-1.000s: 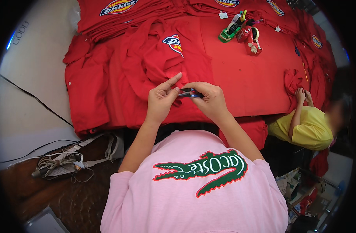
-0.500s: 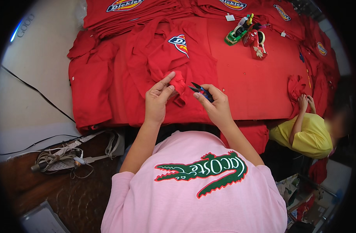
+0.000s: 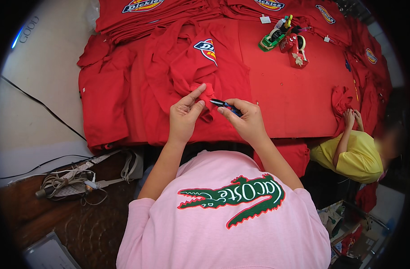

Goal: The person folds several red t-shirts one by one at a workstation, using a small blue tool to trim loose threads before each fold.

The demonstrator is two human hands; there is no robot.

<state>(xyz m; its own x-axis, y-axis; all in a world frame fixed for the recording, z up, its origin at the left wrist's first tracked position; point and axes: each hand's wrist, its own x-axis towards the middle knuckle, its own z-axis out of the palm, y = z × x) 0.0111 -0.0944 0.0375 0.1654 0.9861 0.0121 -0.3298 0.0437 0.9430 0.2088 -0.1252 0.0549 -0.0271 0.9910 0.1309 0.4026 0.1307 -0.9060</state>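
My left hand (image 3: 185,114) pinches a bunched edge of a red shirt (image 3: 169,62) between thumb and fingers. The rest of that shirt lies spread on the red-covered table, its printed logo partly folded over. In my right hand (image 3: 248,119) is a pair of thread snips (image 3: 227,106) with dark blades and blue handles, gripped between thumb and fingers. The blades look closed together, and their tips point left at the bunched cloth, very near or touching it; which one I cannot tell.
Folded red shirts (image 3: 169,20) are stacked along the far edge, and another red garment (image 3: 104,94) lies at left. Tape dispensers (image 3: 298,56) stand at the back right. A co-worker in a yellow top (image 3: 352,154) handles red cloth at right. Tangled cables (image 3: 70,181) lie lower left.
The snips have moved left to the cloth, and their blades have gone from spread to closed. My left hand has shifted slightly to the right, still pinching the shirt.
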